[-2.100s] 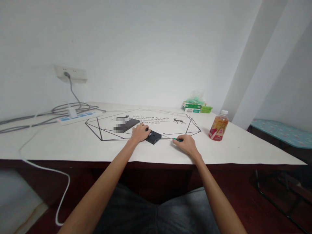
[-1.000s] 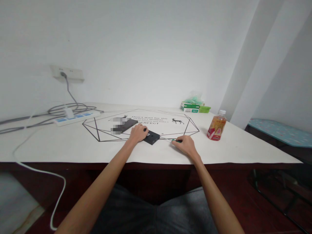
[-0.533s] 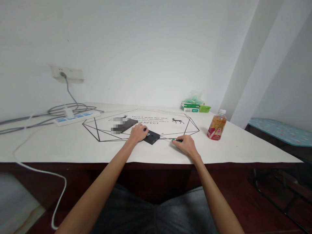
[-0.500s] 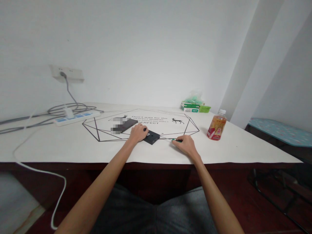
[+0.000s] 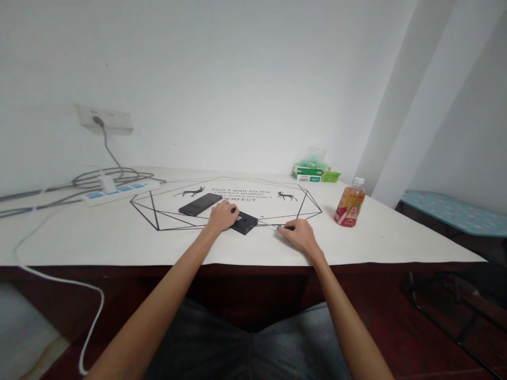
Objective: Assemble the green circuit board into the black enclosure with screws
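On the white table, my left hand [image 5: 223, 216] grips the left end of a flat black box [image 5: 245, 223], fingers curled over it. A small dark piece shows by my fingertips; I cannot make out what it is. My right hand [image 5: 300, 233] is closed around the green and black handle of a screwdriver [image 5: 280, 228]. Its thin shaft points left at the right end of the box; whether the tip touches is too small to tell. Just behind my left hand lies a black smartphone [image 5: 200, 204].
A drink bottle [image 5: 349, 203] stands to the right. Green and white boxes [image 5: 309, 173] with a plastic bag sit at the back. At the left are a power strip [image 5: 122, 193], grey cables and a white cord [image 5: 67, 278] hanging off the front edge.
The view has shifted slightly, so everything sits a little further left. Both hands keep their hold, with the black box and screwdriver in nearly the same place on the table.
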### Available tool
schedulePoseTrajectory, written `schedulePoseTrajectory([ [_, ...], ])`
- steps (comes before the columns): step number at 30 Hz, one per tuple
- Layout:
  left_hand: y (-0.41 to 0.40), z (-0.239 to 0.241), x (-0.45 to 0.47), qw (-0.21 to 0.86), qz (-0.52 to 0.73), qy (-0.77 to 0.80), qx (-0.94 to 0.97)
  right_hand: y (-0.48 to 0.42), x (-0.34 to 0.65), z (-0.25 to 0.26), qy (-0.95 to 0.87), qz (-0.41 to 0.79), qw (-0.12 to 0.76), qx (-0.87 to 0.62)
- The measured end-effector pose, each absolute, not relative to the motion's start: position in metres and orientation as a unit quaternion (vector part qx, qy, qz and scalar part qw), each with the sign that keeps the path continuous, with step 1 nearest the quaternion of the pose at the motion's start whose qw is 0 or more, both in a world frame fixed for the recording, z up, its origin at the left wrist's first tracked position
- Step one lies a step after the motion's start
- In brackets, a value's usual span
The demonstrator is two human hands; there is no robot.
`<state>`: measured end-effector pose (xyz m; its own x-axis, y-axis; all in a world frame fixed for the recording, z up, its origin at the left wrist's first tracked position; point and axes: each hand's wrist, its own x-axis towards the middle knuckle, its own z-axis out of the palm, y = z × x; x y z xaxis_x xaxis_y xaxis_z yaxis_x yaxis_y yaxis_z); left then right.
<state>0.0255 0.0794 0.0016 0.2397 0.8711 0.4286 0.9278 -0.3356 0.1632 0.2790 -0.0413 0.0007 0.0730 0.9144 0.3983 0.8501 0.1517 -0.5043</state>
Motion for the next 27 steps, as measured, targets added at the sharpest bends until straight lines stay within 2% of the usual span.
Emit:
schedulePoseTrajectory([
  [27, 0.081, 0.001, 0.025, 0.059, -0.228, -0.569, -0.787, -0.031, 0.283, -0.008, -0.670, 0.022, 0.375, -0.641],
])
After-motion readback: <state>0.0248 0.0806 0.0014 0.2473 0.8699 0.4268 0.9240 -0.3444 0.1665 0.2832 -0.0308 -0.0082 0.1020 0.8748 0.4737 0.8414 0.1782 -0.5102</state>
